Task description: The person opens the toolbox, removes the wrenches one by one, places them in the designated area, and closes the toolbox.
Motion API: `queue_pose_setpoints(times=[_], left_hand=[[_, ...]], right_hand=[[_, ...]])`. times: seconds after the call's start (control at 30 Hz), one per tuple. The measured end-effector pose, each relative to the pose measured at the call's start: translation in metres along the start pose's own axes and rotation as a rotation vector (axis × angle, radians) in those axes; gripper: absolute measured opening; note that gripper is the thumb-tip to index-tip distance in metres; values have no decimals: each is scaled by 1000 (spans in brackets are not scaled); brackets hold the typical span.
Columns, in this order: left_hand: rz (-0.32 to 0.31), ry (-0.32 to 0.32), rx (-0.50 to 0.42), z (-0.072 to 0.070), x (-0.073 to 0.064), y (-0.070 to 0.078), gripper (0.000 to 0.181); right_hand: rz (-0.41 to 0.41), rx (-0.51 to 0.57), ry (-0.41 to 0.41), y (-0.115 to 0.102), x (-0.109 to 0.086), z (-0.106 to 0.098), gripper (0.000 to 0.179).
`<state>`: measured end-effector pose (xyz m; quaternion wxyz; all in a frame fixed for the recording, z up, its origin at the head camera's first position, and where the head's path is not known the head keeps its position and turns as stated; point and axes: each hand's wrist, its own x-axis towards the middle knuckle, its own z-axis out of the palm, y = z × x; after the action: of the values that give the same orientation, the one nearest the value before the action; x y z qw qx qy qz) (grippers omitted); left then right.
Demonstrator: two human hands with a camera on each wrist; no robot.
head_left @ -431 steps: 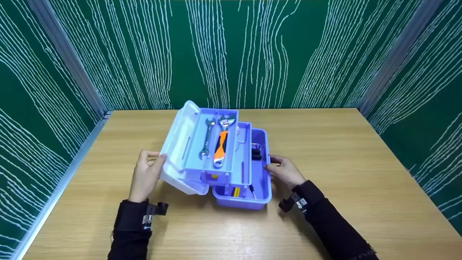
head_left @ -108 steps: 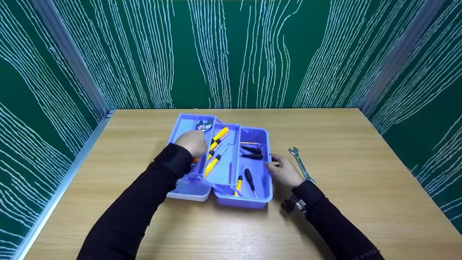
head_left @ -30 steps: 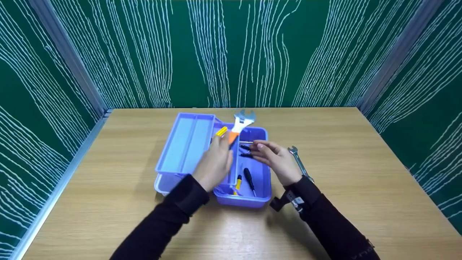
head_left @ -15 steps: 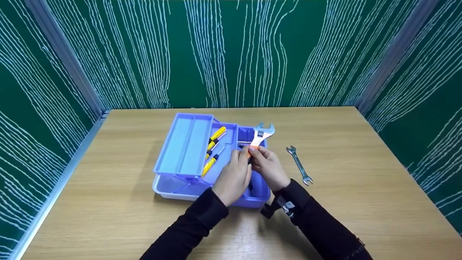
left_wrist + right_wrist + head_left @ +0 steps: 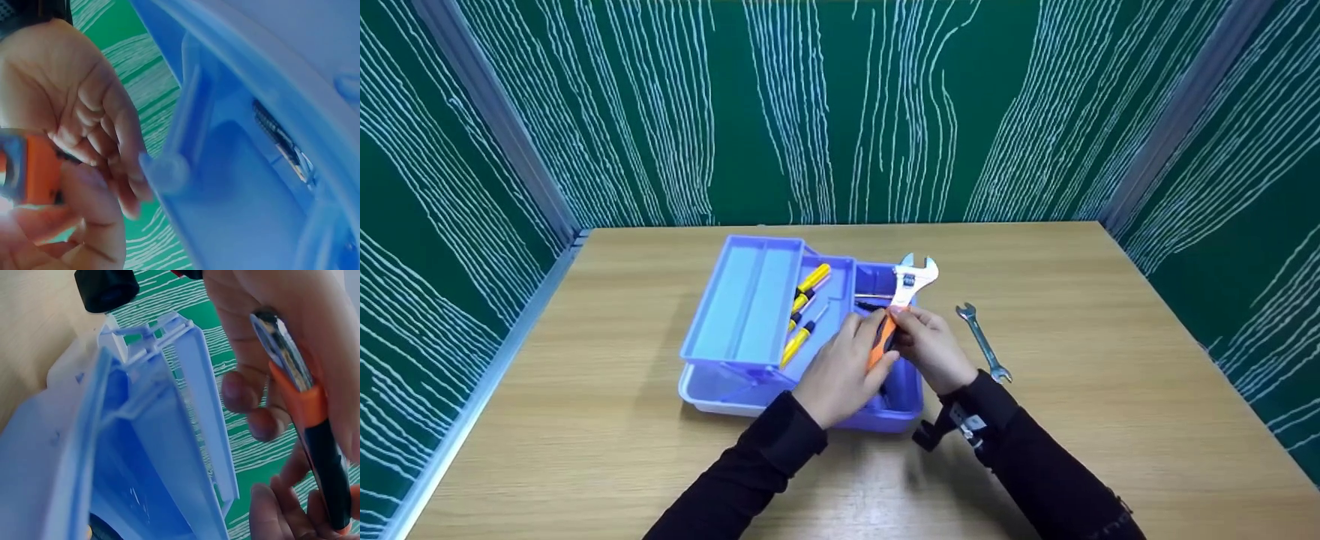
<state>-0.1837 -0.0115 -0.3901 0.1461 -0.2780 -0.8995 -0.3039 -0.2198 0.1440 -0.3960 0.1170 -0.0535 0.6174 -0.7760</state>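
Over the right part of an open purple toolbox (image 5: 885, 422), both hands are on an adjustable wrench (image 5: 887, 334) with an orange and black handle. Its silver head points up and away. My right hand (image 5: 937, 352) pinches the handle just below the head. Lower down, my left hand (image 5: 844, 371) has its fingers and thumb around the handle; the tail end is hidden behind it in the head view. The right wrist view shows the metal tail (image 5: 284, 349) between the left hand's palm and fingers. The left wrist view shows the orange handle (image 5: 42, 169) at its left edge.
A double open-ended wrench (image 5: 984, 343) lies on the wooden table (image 5: 1080, 300) right of the box. The raised upper tray (image 5: 742, 300) holds nothing; the middle tray holds several yellow-handled screwdrivers (image 5: 797, 343). The box's pale lid (image 5: 701, 394) rests folded out at left. Green walls surround the table.
The open-ended wrench went from the upper tray to the table, then my left hand lifted the adjustable wrench out and brought it right. My right hand left the box rim and took its handle.
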Motion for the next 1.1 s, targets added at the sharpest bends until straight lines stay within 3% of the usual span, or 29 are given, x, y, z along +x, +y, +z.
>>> queue_pose_setpoints(times=[0.13,0.27,0.43,0.57,0.77,0.9,1.0,1.1], left_hand=[[55,25,37,-8,-5,-9,45],[58,110,111,-26,-10,-24,41],[-44,199,165,-58,-19,-52,41],[-161,246,176,-81,-30,-78,43],[-358,218,172,-101,-46,-110,48],[-474,146,128,-104,-52,-125,52],[-527,100,72,-103,-53,-131,51],[-541,84,16,-102,-52,-132,47]], right_hand=[[-7,-8,-16,-5,-1,-12,26],[-21,44,-13,-11,-3,-30,24],[-47,63,32,-14,-5,-65,17],[-49,-26,41,-18,-7,-99,18],[-51,-155,41,-26,-11,-144,21],[-51,-246,82,-29,-12,-164,25],[-32,-321,117,-29,-12,-176,28],[23,-407,147,-30,-11,-187,27]])
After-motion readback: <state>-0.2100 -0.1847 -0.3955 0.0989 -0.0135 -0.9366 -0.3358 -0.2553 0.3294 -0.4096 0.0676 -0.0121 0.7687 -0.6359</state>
